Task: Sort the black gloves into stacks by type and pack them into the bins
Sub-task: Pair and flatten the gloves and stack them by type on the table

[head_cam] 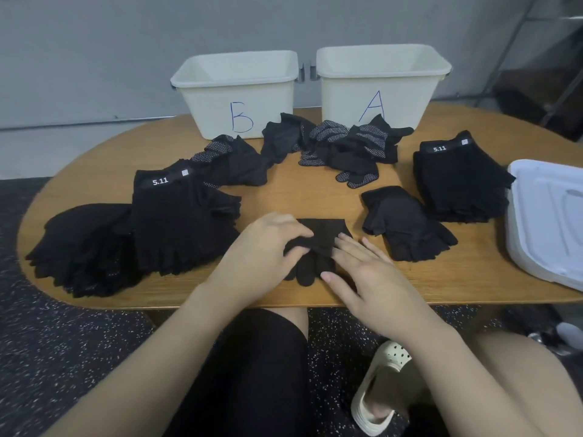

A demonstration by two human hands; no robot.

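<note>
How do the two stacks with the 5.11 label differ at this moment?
The left 5.11 stack lies near the table's front-left, overlapping a flatter pile of plain gloves; the right 5.11 stack lies farther back beside the white lid, touching no other pile. The left stack's glove fingers fan out more; the right one looks squarer. Both are black, fingerless, label uppermost.

Your forearms are bare, with no sleeves, rings or watch showing. You wear black shorts (252, 373) that end at the knee. Your foot is in a cream perforated clog (383, 386).
</note>
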